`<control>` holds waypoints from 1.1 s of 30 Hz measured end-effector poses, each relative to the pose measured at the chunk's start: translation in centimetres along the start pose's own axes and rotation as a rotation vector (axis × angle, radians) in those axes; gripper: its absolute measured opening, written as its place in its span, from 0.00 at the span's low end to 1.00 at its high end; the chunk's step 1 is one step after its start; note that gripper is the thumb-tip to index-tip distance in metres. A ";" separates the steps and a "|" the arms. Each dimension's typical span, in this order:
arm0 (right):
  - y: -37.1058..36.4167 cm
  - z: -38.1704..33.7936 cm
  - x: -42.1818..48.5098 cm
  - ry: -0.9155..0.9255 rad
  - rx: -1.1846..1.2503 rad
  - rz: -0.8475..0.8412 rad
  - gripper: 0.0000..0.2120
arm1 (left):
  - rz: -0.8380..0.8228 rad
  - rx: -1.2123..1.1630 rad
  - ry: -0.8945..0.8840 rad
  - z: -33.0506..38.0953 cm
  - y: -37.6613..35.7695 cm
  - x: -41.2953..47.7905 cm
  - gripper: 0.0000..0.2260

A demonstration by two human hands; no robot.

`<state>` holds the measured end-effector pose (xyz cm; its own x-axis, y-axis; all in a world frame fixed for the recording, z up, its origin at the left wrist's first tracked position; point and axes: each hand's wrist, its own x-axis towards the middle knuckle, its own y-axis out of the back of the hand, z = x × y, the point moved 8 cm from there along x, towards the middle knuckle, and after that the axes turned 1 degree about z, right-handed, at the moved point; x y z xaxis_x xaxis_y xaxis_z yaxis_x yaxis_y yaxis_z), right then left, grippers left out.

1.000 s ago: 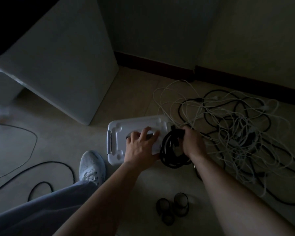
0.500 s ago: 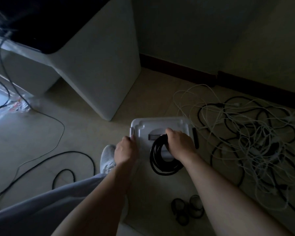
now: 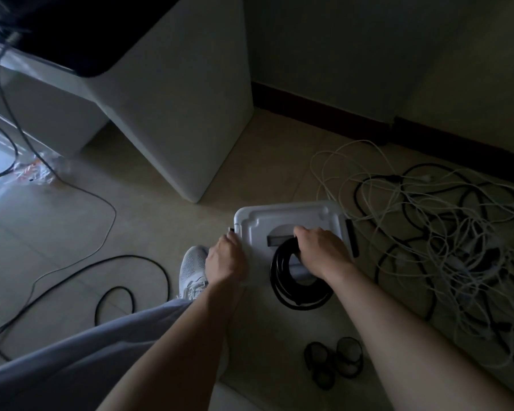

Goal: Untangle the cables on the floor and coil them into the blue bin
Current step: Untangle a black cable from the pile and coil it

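While my right hand (image 3: 321, 250) clutches the black cable coil (image 3: 276, 277) over the bin lid (image 3: 279, 215), my left hand (image 3: 224, 259) grips its edge.

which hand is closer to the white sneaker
Left. The left hand is right beside the white sneaker, at the left edge of the white lid; the right hand is farther off, over the lid, gripping the black cable coil.

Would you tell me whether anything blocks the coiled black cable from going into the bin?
Yes: the closed white lid lies directly under the black coil that the right hand holds; the left hand is at the lid's left edge.
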<state>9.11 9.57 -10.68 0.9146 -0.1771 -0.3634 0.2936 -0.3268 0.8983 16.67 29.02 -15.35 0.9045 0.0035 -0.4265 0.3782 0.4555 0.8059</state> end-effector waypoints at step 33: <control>7.4 15.3 -10.2 -0.709 1.001 0.174 0.13 | 0.109 0.031 -0.406 12.0 8.1 -4.9 0.09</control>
<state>-2.30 -5.24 -4.14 0.4761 -0.6506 -0.5916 -0.4432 -0.7586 0.4776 17.66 22.01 -1.83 0.9414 -0.3038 -0.1464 0.2761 0.4452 0.8518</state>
